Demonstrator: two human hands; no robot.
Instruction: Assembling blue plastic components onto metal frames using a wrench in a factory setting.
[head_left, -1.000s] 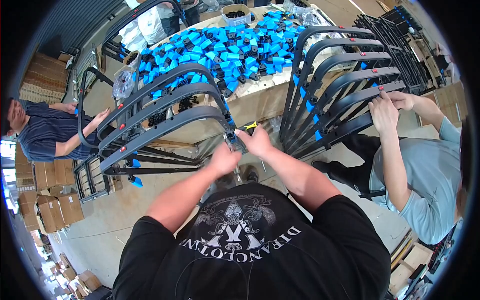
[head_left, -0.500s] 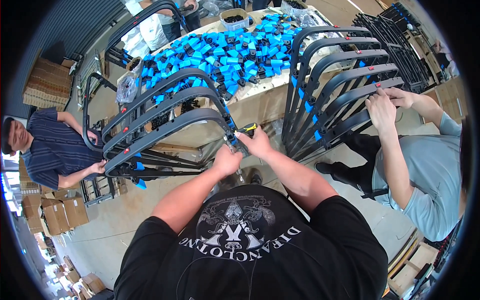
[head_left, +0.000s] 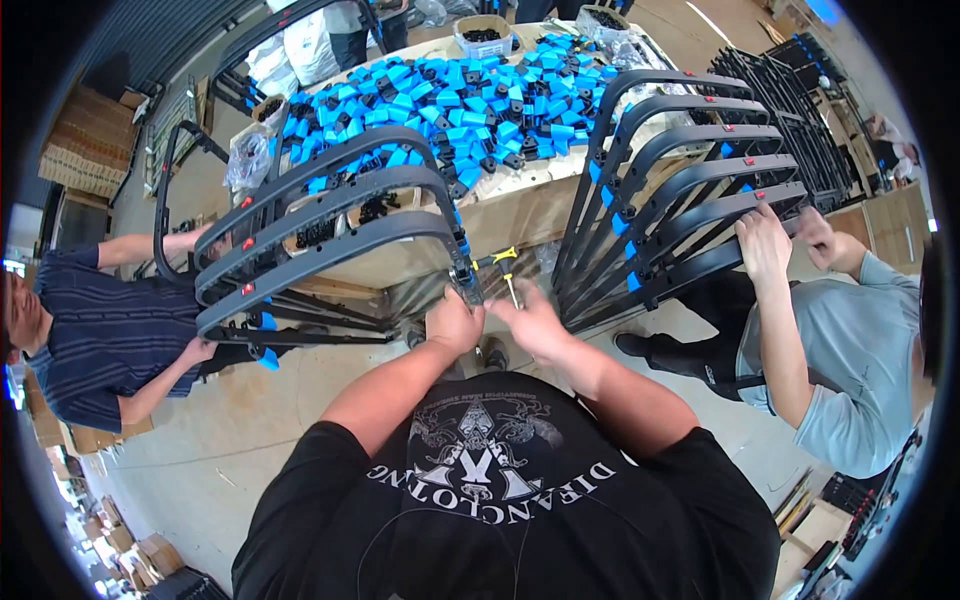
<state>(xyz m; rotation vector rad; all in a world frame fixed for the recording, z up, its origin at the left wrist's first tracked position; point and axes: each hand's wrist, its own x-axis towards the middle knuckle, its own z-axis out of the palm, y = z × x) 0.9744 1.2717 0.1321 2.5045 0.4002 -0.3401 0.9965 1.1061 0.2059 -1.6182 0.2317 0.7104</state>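
My left hand [head_left: 456, 325] is closed around a silver wrench-like tool [head_left: 468, 293], mostly hidden by the fist, at the near end of a black curved tube frame [head_left: 350, 240]. My right hand [head_left: 535, 325], smeared by motion, is just right of it with fingers by the thin shaft of a yellow-and-black T-handle tool [head_left: 494, 259]. That handle lies against the frame's end joint, its shaft slanting down toward my fingers. Whether the right fingers grip the shaft, I cannot tell. Several similar frames with red buttons stand behind the near one.
Blue-and-black plastic parts [head_left: 440, 105] are heaped on a table [head_left: 530, 205] ahead, with a tub of small black parts [head_left: 483, 36] behind. At left, a person in a striped shirt [head_left: 120, 320] holds the frames. Another in grey [head_left: 830, 350] handles more frames [head_left: 700, 200] at right.
My right hand has slid off the yellow handle, down and right toward the shaft, and the tool has turned. The left person's far arm has reached forward; the right person's far hand has lifted off the frame.
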